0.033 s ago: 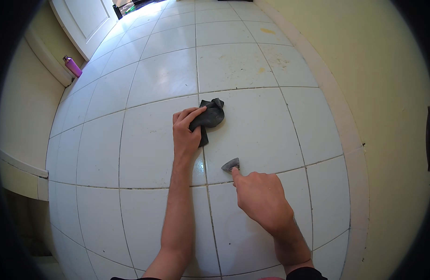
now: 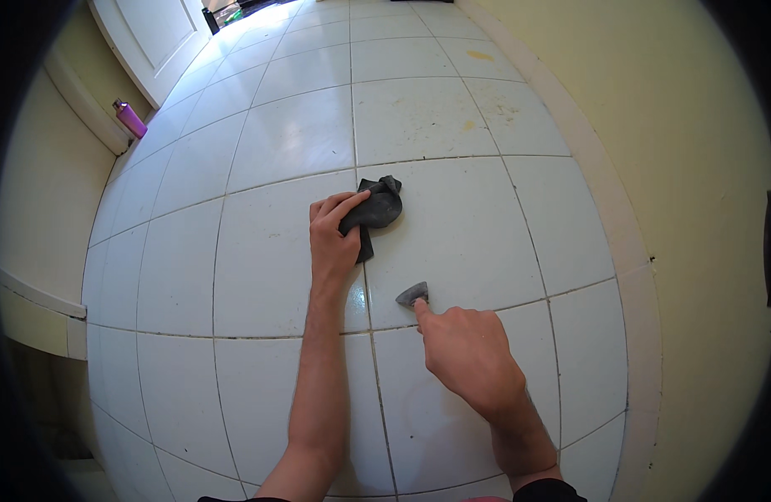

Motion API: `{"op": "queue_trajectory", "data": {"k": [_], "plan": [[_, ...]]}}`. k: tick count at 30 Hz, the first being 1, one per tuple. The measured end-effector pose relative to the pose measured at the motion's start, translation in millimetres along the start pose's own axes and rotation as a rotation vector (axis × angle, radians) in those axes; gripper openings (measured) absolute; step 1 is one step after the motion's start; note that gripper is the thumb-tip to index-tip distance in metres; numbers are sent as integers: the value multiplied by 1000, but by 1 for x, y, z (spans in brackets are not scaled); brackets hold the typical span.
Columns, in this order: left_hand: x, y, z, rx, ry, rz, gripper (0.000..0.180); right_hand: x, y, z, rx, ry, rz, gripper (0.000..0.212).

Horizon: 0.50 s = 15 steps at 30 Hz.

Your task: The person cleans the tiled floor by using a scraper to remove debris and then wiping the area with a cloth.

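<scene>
My left hand (image 2: 335, 230) is closed on a crumpled dark grey cloth (image 2: 375, 207), which lies bunched on the white tiled floor over a grout line. My right hand (image 2: 469, 351), lower and to the right, grips a scraper (image 2: 414, 294) with a flared grey metal blade. My index finger is stretched along the base of the blade, and the handle is hidden inside my fist. The blade points up and left, low over the tile near where grout lines cross; I cannot tell whether its edge touches the floor.
Yellowish stains (image 2: 479, 56) and brown smudges mark the tiles farther ahead. A pink bottle (image 2: 130, 119) stands by the left wall, near an open white door (image 2: 159, 42). A pale yellow wall (image 2: 653, 125) with a light skirting runs along the right.
The scraper blade has shifted very slightly to the left. Otherwise my hands and the cloth stay in place.
</scene>
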<state>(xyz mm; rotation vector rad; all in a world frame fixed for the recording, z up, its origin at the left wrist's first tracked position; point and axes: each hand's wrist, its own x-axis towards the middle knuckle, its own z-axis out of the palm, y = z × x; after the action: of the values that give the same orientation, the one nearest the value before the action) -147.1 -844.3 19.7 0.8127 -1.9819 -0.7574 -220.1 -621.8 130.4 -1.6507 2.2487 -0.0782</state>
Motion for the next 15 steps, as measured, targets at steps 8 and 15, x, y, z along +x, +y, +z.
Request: {"op": "queue_trajectory", "data": {"k": [8, 15], "plan": [[1, 3, -1, -4, -3, 0, 58, 3, 1, -1, -1, 23, -3, 39], [1, 0, 1, -10, -2, 3, 58, 1, 1, -3, 9, 19, -4, 36]]}}
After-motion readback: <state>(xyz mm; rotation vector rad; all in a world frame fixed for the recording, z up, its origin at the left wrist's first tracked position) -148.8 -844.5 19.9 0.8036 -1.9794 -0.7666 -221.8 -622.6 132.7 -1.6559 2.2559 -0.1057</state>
